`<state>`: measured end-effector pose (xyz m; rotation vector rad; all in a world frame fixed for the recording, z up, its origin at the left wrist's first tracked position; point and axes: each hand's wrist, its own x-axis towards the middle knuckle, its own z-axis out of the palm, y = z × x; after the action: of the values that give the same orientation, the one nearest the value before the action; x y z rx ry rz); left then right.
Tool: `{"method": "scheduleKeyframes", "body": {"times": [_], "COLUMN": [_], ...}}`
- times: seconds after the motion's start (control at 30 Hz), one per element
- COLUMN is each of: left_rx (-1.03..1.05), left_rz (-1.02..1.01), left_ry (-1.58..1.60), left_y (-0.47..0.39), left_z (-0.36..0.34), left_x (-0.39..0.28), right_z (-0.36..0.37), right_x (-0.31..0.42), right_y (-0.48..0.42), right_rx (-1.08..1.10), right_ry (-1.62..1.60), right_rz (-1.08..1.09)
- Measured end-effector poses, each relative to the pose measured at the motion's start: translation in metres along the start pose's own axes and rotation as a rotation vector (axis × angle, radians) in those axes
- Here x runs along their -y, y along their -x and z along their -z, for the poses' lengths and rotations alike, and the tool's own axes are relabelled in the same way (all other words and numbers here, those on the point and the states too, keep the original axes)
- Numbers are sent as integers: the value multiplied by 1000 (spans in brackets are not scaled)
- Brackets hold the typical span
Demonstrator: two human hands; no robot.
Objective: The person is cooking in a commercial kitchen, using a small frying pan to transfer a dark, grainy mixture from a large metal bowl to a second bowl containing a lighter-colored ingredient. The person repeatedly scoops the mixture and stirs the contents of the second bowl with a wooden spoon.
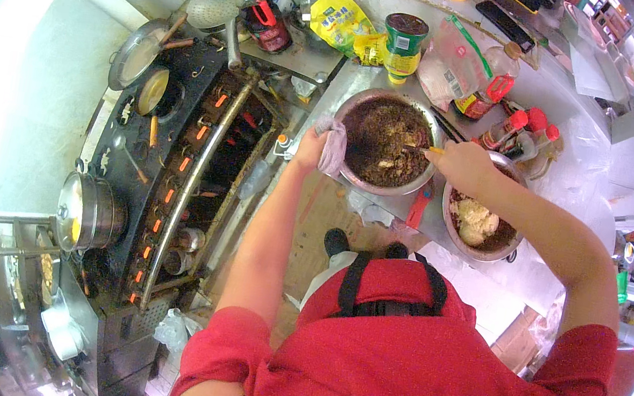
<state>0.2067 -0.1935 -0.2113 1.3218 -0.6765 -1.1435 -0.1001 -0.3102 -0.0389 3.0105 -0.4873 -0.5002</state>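
Note:
My left hand (312,148) grips a pale cloth (334,148) against the left rim of a large metal bowl (362,98). Dark crumbly food mix (389,126) with paler lumps fills that bowl. Over its right rim, my right hand (462,161) holds a utensil with a yellowish handle (436,150), whose far end is in the mix. Partly under my right forearm stands a second metal bowl (447,225), with a pale, pasty mass (476,222) on dark food. Dark chopsticks (448,124) lie between the bowls, and a red-handled tool (419,207) lies at the counter edge.
Behind the bowls stand a green jar (404,45), a plastic bag (450,64), a large sauce bottle (490,85) and several red-capped bottles (509,128). A stove (141,141) on the left bears a lidded pot (90,213), pans and a ladle (129,158).

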Motion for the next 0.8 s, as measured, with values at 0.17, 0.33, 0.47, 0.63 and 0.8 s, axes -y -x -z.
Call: {"method": "scheduleKeyframes", "body": {"times": [0.17,0.33,0.47,0.63,0.8], "left_rx": [-34,-50,-132,-286,-365], "left_rz": [82,270,168,75,33], "left_ry": [157,349,330,342,313], "left_y": [19,82,105,88,78], "left_z": [2,-32,-54,-58,-61], "left_x": [-6,-12,-1,3,-5], "right_z": [-5,8,-10,-40,-44], "right_x": [17,26,58,89,29], "right_y": [-3,-1,-43,-62,-46], "right_rx": [-69,-91,-236,-221,-111], "right_ry": [-139,-400,-552,-321,-35], "right_rz": [-113,-279,-308,-147,135]}}
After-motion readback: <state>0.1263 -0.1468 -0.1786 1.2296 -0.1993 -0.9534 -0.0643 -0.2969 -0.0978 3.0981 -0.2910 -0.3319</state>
